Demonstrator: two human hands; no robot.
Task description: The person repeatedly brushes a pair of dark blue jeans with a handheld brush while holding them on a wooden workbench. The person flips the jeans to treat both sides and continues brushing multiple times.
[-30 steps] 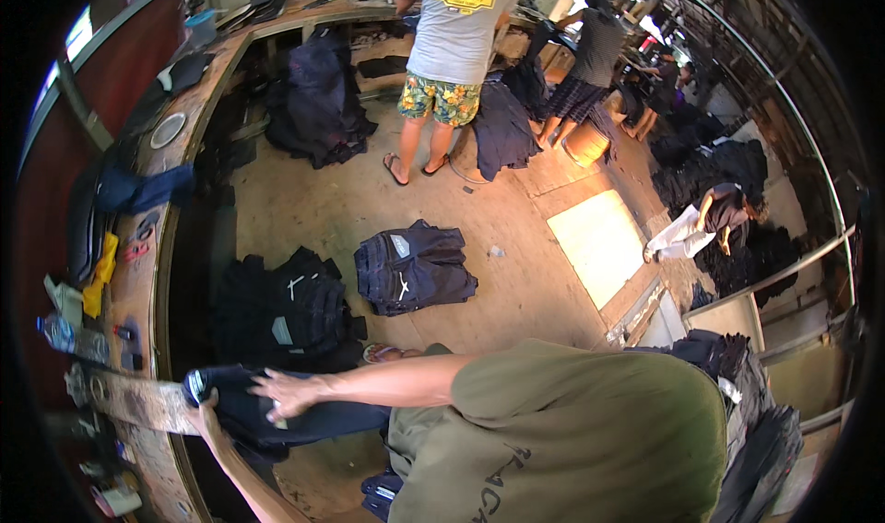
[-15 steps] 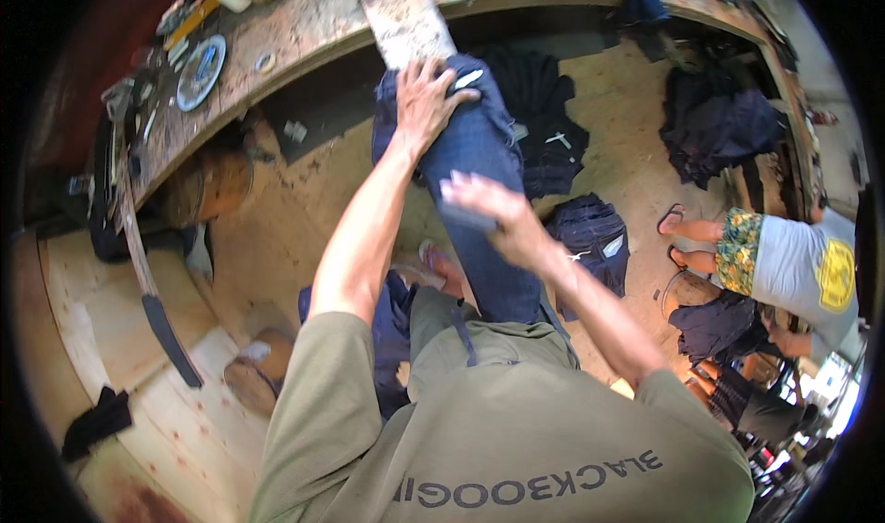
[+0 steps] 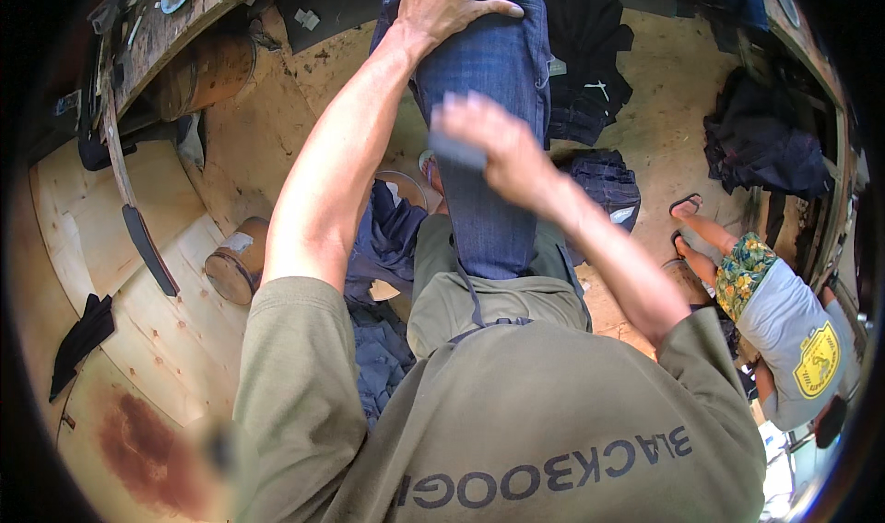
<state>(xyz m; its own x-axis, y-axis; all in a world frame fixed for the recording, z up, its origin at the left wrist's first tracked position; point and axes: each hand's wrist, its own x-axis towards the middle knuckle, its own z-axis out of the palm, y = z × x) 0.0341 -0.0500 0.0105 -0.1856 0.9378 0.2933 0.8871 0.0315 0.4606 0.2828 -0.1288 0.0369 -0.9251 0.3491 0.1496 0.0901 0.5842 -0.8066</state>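
A blue pair of jeans (image 3: pixel 489 200) lies stretched lengthwise over my lap and up toward the bench. My left hand (image 3: pixel 444 2) clamps the far end of the denim, fingers curled over its edge near a white tag. My right hand (image 3: pixel 498 145) is blurred with motion and grips a small grey-blue block (image 3: pixel 456 150) pressed flat against the middle of the denim. My olive shirt and trousers fill the lower part of the view.
Dark jeans lie in piles on the floor (image 3: pixel 590 62), (image 3: pixel 604 177), (image 3: pixel 765 145). A person in a grey shirt and patterned shorts (image 3: pixel 784 320) stands at the right. A wooden bench (image 3: pixel 184 11) runs along the upper left, with a round wooden block (image 3: pixel 235 265) below it.
The view has swung from the room down onto the jeans. My left hand stays on the far end of the denim. My right hand has slid along the leg with the block.
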